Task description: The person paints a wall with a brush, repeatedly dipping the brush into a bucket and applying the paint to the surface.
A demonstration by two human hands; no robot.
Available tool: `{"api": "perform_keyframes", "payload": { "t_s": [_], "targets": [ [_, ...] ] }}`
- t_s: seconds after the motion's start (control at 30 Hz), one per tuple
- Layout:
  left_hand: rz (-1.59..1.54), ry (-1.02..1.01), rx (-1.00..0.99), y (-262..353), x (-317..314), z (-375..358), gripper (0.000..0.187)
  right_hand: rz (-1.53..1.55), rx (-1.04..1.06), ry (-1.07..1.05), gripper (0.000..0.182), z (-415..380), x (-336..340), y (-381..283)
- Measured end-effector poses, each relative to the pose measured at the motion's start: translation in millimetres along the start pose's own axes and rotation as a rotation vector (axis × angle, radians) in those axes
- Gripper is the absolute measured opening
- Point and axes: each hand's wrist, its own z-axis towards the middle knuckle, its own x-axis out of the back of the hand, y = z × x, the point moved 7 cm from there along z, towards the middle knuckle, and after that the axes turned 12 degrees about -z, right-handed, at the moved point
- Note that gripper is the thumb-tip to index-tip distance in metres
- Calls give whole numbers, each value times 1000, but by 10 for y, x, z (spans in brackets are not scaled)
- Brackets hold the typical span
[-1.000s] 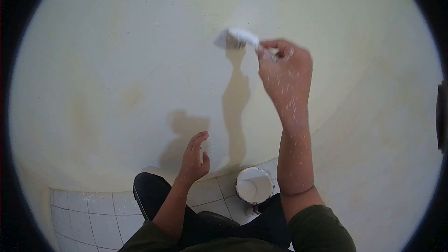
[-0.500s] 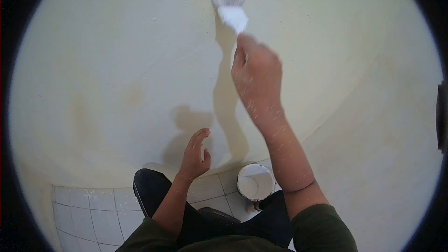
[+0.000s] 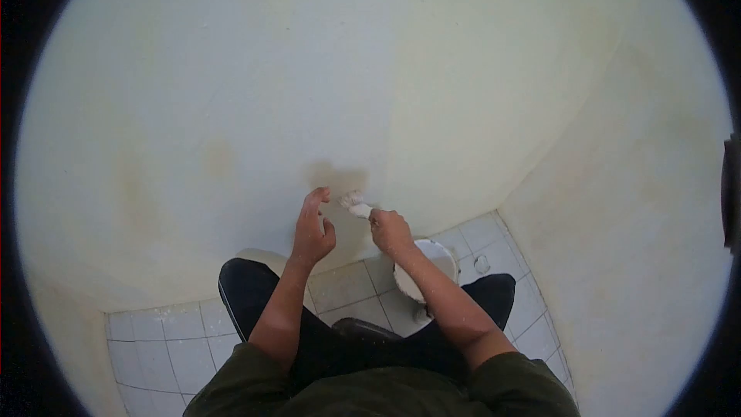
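My right hand [image 3: 391, 232] is wrapped round the handle of a paintbrush [image 3: 356, 205], its whitish bristles pointing up and left, close to the lower part of the wall [image 3: 293, 69]. Left of the brush, my left hand [image 3: 312, 233] is raised with fingers apart and nothing in it. Below my right forearm stands a white bucket [image 3: 449, 258] with paint-marked rim, partly covered by the arm. The wall has a whiter area on the left and a yellower one on the right.
White floor tiles [image 3: 156, 349] with dark joints run along the wall's foot, spotted with paint. A side wall [image 3: 633, 247] meets it at the right. A small pale object [image 3: 482, 264] lies on the tiles right of the bucket. My knees flank the bucket.
My right hand has brought the paintbrush down from high on the wall to low, near my left hand. My left hand has risen slightly, still apart from the brush.
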Motion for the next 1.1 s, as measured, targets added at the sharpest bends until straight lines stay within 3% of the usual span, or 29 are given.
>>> {"api": "perform_keyframes", "payload": {
  "t_s": [0.23,0.33,0.43,0.53,0.63,0.77,0.93,1.03,1.1],
  "targets": [
    [-13,-293,221,-372,-452,-62,67,98,-303,-190,11,-550,-1065,1621],
    [11,-508,316,-445,-666,-247,61,77,-400,-116,15,-1041,-1394,2042],
    [65,-685,365,-287,-806,-464,56,222,-726,-611,23,-1330,-1822,2453],
    [30,-743,445,-32,-1011,-749,53,367,-898,-438,29,-1512,-2021,2683],
    [-41,-842,522,70,-1273,-1098,51,630,-1105,-176,10,-1736,-2603,2889],
    [-105,-966,596,176,-1554,-1369,52,841,-1146,-341,10,-1853,-2825,2910],
    [-62,-980,477,413,-1753,-1328,50,863,-1202,-425,10,-1897,-2758,2905],
    [-48,-1019,495,379,-1828,-1391,49,647,-791,-499,6,-1727,-3113,3020],
    [-34,-1040,505,329,-1882,-1488,49,719,-1002,-383,3,-1850,-3155,3124]
  ]
}}
